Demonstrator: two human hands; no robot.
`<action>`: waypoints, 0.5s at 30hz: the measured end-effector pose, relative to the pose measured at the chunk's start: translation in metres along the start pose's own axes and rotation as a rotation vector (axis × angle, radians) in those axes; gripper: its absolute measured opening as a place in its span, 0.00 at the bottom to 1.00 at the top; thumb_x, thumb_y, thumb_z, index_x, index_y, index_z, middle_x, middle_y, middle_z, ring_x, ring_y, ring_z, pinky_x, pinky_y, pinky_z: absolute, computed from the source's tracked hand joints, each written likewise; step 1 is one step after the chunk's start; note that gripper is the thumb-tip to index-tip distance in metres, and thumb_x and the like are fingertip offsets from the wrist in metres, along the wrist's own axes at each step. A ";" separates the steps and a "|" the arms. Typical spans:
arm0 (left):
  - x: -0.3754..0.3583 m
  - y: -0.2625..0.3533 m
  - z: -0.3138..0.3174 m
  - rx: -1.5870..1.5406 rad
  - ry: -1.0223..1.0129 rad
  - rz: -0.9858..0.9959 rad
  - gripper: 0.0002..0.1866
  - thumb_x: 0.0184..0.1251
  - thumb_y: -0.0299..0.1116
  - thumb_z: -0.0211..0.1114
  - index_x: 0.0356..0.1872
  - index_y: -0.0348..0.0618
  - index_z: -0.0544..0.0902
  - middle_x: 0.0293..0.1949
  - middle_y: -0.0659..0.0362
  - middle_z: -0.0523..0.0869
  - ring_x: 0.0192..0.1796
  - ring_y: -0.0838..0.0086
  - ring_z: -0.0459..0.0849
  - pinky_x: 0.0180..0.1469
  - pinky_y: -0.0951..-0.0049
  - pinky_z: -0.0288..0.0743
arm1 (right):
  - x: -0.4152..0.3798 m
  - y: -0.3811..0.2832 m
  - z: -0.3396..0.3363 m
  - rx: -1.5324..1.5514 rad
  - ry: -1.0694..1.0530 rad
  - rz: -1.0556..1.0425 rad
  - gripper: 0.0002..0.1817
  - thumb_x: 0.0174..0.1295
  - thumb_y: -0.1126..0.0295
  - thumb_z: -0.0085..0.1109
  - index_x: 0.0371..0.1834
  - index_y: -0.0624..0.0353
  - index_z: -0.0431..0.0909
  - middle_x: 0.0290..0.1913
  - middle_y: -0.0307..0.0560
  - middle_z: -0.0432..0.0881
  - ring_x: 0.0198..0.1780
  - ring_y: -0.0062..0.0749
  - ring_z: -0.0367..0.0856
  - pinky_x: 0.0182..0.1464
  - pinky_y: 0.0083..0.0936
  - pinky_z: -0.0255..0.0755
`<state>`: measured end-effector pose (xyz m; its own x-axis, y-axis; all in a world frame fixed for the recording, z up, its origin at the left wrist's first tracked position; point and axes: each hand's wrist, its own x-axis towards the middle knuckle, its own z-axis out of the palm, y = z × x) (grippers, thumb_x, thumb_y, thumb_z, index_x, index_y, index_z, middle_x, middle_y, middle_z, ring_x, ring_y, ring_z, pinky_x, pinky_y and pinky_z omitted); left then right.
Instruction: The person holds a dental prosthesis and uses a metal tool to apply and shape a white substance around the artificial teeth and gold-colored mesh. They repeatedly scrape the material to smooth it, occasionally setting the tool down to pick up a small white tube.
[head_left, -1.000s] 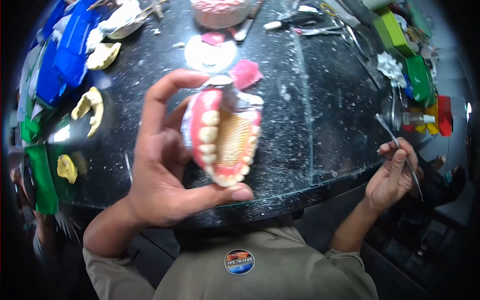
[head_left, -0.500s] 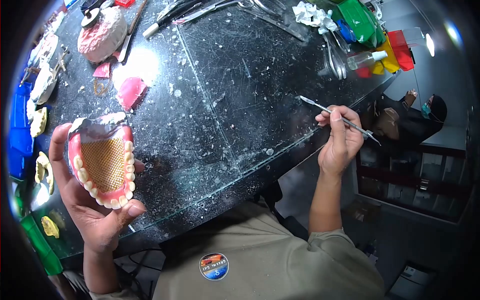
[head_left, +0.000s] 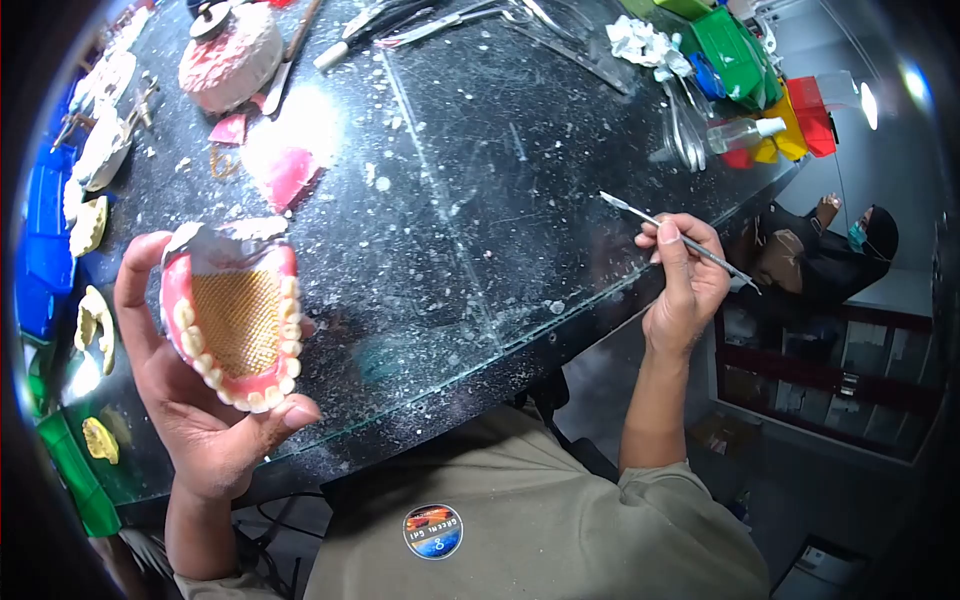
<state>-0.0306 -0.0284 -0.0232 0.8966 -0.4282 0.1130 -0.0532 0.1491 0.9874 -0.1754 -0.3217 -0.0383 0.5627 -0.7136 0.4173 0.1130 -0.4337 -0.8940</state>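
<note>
On the left, my left hand (head_left: 200, 425) grips a denture model (head_left: 272, 383), thumb at its front teeth and fingers behind it. Its arch carries cream teeth set in pink wax, around a gold mesh plate (head_left: 238, 315); a grey-white cast edge shows at the back. Over the bench's front edge at right, my right hand (head_left: 682, 285) pinches a thin metal wax carver (head_left: 640, 213) between thumb and fingers. The carver's flat tip points up and left, and its other end sticks out to the lower right. The two hands are well apart.
A dark, dusty bench (head_left: 440, 250) carries pink wax pieces (head_left: 285, 178), a flasked pink cast (head_left: 230, 65), metal tools (head_left: 570, 55), a clear bottle (head_left: 740, 135) and coloured bins (head_left: 735, 60). Yellowish casts (head_left: 95, 325) lie far left. Another person (head_left: 830, 250) sits at right.
My view has shifted slightly, so the bench things appear farther right. The denture model in my left hand is tilted a little differently. My right hand keeps the carver nearly still.
</note>
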 end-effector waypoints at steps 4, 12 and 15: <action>0.001 -0.001 -0.003 -0.055 -0.065 -0.015 0.58 0.34 0.32 0.79 0.65 0.39 0.46 0.53 0.54 0.72 0.46 0.67 0.80 0.49 0.71 0.76 | 0.004 -0.010 0.010 0.074 0.021 0.023 0.06 0.58 0.76 0.54 0.37 0.67 0.74 0.31 0.49 0.79 0.28 0.25 0.77 0.33 0.17 0.69; 0.007 -0.006 -0.010 -0.200 -0.273 0.105 0.54 0.37 0.19 0.74 0.63 0.39 0.43 0.56 0.53 0.67 0.55 0.68 0.74 0.56 0.72 0.69 | 0.009 -0.087 0.117 0.318 -0.600 -0.357 0.12 0.63 0.65 0.50 0.33 0.66 0.68 0.26 0.50 0.72 0.23 0.27 0.72 0.24 0.18 0.69; 0.007 -0.003 -0.012 -0.220 -0.276 0.057 0.55 0.36 0.18 0.74 0.63 0.39 0.42 0.55 0.53 0.69 0.55 0.69 0.74 0.55 0.72 0.70 | 0.007 -0.089 0.138 0.224 -0.633 -0.450 0.12 0.61 0.65 0.53 0.32 0.66 0.69 0.25 0.49 0.72 0.22 0.25 0.71 0.22 0.17 0.68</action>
<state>-0.0194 -0.0211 -0.0262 0.7410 -0.6336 0.2224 0.0235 0.3554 0.9344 -0.0685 -0.2125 0.0221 0.7737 -0.0204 0.6332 0.5629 -0.4364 -0.7019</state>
